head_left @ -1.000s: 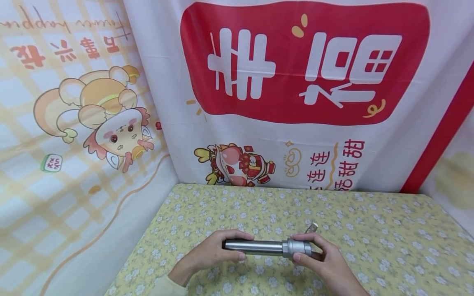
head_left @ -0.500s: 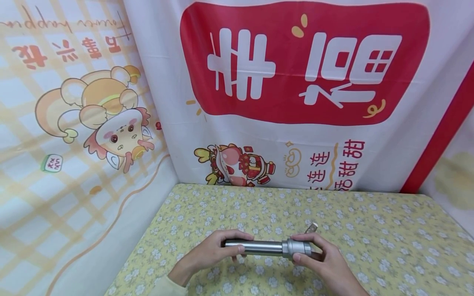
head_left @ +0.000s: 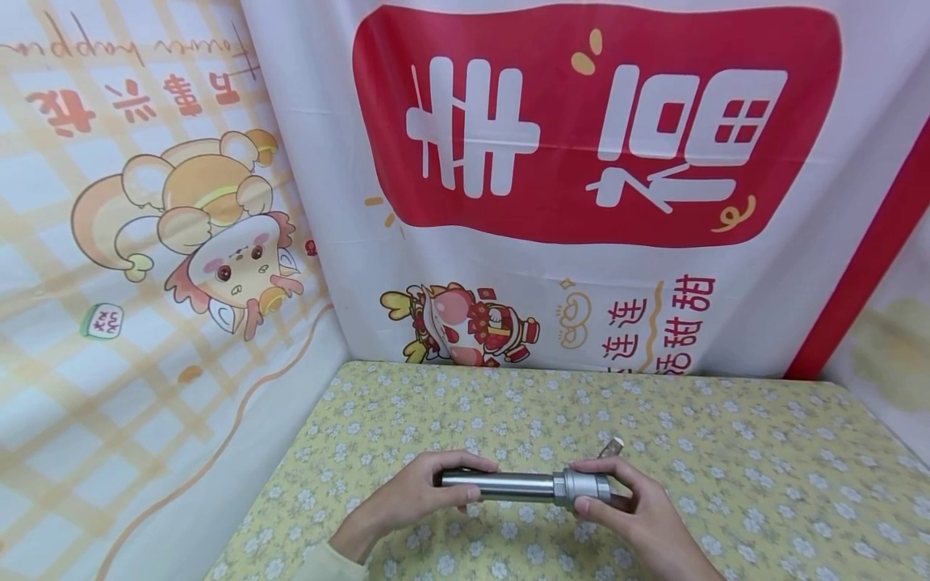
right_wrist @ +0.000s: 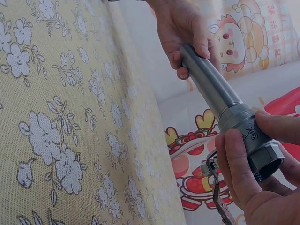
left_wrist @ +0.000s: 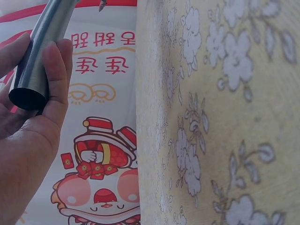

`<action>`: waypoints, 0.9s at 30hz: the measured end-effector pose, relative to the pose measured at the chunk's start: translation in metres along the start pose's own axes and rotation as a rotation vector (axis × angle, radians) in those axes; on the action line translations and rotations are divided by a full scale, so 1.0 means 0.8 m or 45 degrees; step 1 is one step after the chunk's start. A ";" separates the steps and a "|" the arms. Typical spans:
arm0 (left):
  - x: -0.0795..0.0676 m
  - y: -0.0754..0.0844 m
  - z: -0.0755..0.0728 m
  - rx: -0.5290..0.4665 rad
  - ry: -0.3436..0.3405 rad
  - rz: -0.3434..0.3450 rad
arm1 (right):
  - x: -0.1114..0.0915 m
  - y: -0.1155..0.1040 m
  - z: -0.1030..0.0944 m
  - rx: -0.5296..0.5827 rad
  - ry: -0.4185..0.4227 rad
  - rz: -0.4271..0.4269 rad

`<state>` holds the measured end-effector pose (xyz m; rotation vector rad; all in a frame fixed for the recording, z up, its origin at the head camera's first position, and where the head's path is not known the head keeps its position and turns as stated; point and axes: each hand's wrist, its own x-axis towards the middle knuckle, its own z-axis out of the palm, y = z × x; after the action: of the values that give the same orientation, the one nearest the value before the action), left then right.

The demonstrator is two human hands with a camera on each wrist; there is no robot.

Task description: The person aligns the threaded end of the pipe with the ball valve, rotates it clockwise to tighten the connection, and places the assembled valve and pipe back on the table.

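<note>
A smooth steel pipe (head_left: 519, 486) joins a steel ball valve (head_left: 577, 486), and the two lie in one line, level from left to right in the head view. My left hand (head_left: 417, 491) grips the pipe near its free end, thumb across the near side. That end shows a dark round opening in the left wrist view. Around the valve body (right_wrist: 246, 133), marked 304, curl the fingers and thumb of my right hand (head_left: 643, 512). The valve's lever handle (right_wrist: 218, 199) sticks out to the side. Both wrist views show the pieces held up off the table.
A table with a yellow flowered cloth (head_left: 726, 452) lies under the hands. Behind it hangs a white curtain (head_left: 320, 161) with a red panel, and a checked, printed cloth (head_left: 109, 363) covers the left side.
My left thumb and fingers have shifted round the pipe; the thumb now lies higher across it than one second ago. The right hand and the valve have stayed in place.
</note>
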<state>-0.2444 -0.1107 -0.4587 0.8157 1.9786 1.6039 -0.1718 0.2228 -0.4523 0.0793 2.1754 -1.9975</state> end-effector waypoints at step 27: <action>0.000 -0.002 0.000 -0.013 -0.024 -0.019 | 0.000 -0.001 0.001 -0.012 0.009 -0.002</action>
<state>-0.2449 -0.1108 -0.4602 0.8076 1.9573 1.5913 -0.1721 0.2221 -0.4520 0.0837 2.1895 -1.9908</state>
